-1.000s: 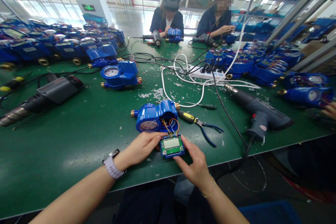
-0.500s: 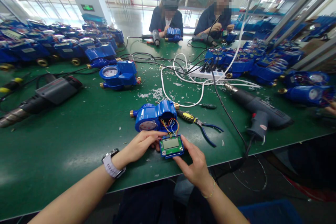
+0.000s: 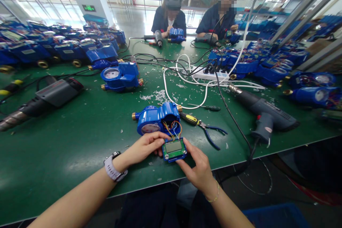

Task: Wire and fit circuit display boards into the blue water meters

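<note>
At lower centre, your left hand and right hand grip the display board in their fingers; wires join it to 1 blue meter above.

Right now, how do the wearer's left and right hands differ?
The left hand is at the left edge of the display module; the right hand spans its right and lower edges. Left hand wears a watch, right hand a thin bracelet. Both touch the module.

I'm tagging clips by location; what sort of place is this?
Probably a meter-assembly workshop: many blue water meters crowd the green workbench, heat guns lie there, and two co-workers work opposite.
</note>
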`<state>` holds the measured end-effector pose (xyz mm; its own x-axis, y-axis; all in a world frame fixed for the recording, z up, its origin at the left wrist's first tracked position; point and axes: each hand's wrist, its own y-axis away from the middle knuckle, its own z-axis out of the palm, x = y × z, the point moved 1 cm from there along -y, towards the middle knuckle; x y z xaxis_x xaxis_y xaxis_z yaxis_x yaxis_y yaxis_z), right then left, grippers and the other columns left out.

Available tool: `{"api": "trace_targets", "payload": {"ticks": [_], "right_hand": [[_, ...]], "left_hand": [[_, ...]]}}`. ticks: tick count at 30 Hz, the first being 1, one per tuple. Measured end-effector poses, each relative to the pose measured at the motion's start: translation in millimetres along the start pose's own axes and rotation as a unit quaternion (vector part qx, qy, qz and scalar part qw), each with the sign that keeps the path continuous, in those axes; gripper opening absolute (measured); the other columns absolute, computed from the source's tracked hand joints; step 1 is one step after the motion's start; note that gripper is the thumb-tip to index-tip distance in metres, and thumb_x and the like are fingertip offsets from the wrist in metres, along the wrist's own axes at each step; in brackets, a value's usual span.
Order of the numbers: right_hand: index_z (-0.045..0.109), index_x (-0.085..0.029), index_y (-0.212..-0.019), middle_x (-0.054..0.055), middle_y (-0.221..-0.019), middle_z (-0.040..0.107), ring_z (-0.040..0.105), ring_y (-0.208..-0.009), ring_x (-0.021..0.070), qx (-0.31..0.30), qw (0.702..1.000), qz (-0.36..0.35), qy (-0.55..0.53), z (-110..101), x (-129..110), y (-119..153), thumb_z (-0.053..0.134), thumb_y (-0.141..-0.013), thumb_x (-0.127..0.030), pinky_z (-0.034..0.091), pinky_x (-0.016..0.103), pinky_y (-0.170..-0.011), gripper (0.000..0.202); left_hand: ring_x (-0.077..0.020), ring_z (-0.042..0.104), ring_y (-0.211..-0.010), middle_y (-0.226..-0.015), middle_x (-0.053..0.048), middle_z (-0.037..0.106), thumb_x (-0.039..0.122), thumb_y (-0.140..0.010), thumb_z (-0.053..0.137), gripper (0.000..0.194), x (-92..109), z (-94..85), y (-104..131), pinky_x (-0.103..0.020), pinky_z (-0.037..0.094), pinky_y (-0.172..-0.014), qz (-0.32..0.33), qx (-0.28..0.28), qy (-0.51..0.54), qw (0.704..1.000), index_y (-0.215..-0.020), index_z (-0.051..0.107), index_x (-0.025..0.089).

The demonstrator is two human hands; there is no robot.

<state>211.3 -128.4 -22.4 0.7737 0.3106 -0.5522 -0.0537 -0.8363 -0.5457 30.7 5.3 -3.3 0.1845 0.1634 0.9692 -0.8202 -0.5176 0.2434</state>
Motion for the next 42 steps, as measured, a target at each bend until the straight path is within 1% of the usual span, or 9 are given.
{"api": "trace_targets", "payload": {"ticks": [4, 8, 12, 17, 20, 27, 33, 37, 42], "right_hand": [[0.041, -0.017, -0.145, 0.014, -0.105, 0.071, 0.07, -0.087, 0.0259, -0.005, 1.0, 0.0, -0.001, 0, 1, 1, 0.059, -0.093, -0.033, 0.057, 0.039, -0.076, 0.057], [0.042, -0.016, -0.144, 0.014, -0.105, 0.071, 0.07, -0.086, 0.0257, -0.007, 1.0, 0.0, -0.002, 0, 2, 1, 0.059, -0.093, -0.034, 0.058, 0.039, -0.076, 0.056], [0.042, -0.016, -0.144, 0.013, -0.101, 0.072, 0.07, -0.079, 0.0241, -0.003, 1.0, -0.002, -0.001, 0, 0, 0, 0.058, -0.094, -0.035, 0.058, 0.037, -0.071, 0.056], [0.041, -0.016, -0.145, 0.014, -0.102, 0.072, 0.07, -0.081, 0.0245, 0.0, 1.0, -0.005, 0.001, 0, 0, 0, 0.058, -0.093, -0.034, 0.058, 0.037, -0.072, 0.057], [0.041, -0.017, -0.145, 0.014, -0.105, 0.071, 0.07, -0.085, 0.0252, 0.001, 1.0, -0.005, 0.0, 1, 1, 1, 0.059, -0.093, -0.033, 0.058, 0.038, -0.074, 0.057], [0.041, -0.018, -0.144, 0.014, -0.108, 0.071, 0.07, -0.086, 0.0246, 0.005, 1.0, -0.008, -0.001, -1, 1, 2, 0.059, -0.093, -0.031, 0.058, 0.037, -0.075, 0.056], [0.041, -0.017, -0.144, 0.014, -0.108, 0.071, 0.07, -0.088, 0.0253, 0.004, 1.0, -0.01, -0.002, -1, 0, 1, 0.059, -0.093, -0.03, 0.058, 0.038, -0.075, 0.056], [0.041, -0.016, -0.144, 0.014, -0.106, 0.071, 0.07, -0.088, 0.0258, 0.002, 1.0, -0.016, 0.001, -1, 1, 1, 0.058, -0.094, -0.03, 0.058, 0.038, -0.075, 0.055], [0.04, -0.016, -0.144, 0.015, -0.105, 0.071, 0.07, -0.085, 0.0256, -0.004, 1.0, -0.019, 0.002, 0, 2, 3, 0.059, -0.094, -0.03, 0.057, 0.038, -0.072, 0.056]], "left_hand": [[-0.0098, 0.056, -0.06, -0.077, -0.001, 0.062, 0.056, -0.084, 0.061, 0.048, 0, 3.8, -1, -0.023, 0.045, -0.059, -0.005, 0.014, 0.013, 1.0, -0.106, 0.061, 0.013], [-0.009, 0.055, -0.055, -0.07, 0.001, 0.061, 0.055, -0.08, 0.065, 0.047, 1, 8.8, -1, -0.023, 0.044, -0.055, -0.026, 0.05, 0.0, 0.998, -0.099, 0.061, 0.012], [-0.0098, 0.056, -0.055, -0.07, 0.0, 0.063, 0.054, -0.082, 0.063, 0.045, 2, 10.7, -2, -0.023, 0.045, -0.055, -0.024, 0.064, -0.02, 0.997, -0.099, 0.063, 0.012], [-0.0132, 0.06, -0.063, -0.079, -0.004, 0.068, 0.051, -0.089, 0.053, 0.046, 2, 5.9, 0, -0.026, 0.049, -0.06, -0.008, 0.039, -0.06, 0.997, -0.111, 0.065, 0.013], [-0.0158, 0.062, -0.07, -0.082, -0.006, 0.07, 0.048, -0.091, 0.05, 0.048, 2, 1.3, 1, -0.027, 0.049, -0.064, -0.022, 0.018, -0.044, 0.999, -0.121, 0.063, 0.014], [-0.0134, 0.059, -0.071, -0.097, -0.008, 0.069, 0.047, -0.087, 0.059, 0.057, 3, 0.5, 2, -0.027, 0.048, -0.068, -0.036, -0.046, 0.002, 0.998, -0.133, 0.055, 0.014], [-0.0124, 0.057, -0.072, -0.097, -0.007, 0.068, 0.047, -0.088, 0.059, 0.053, 3, 4.9, 1, -0.026, 0.048, -0.068, -0.021, -0.038, 0.005, 0.999, -0.127, 0.058, 0.012], [-0.0117, 0.056, -0.067, -0.088, -0.005, 0.067, 0.047, -0.087, 0.058, 0.05, 2, 5.6, 0, -0.025, 0.047, -0.065, -0.019, -0.019, -0.02, 0.999, -0.123, 0.06, 0.011], [-0.0112, 0.054, -0.062, -0.076, -0.002, 0.064, 0.048, -0.086, 0.058, 0.045, 4, 8.9, 0, -0.023, 0.044, -0.059, -0.02, 0.007, -0.043, 0.999, -0.11, 0.064, 0.011]]}}
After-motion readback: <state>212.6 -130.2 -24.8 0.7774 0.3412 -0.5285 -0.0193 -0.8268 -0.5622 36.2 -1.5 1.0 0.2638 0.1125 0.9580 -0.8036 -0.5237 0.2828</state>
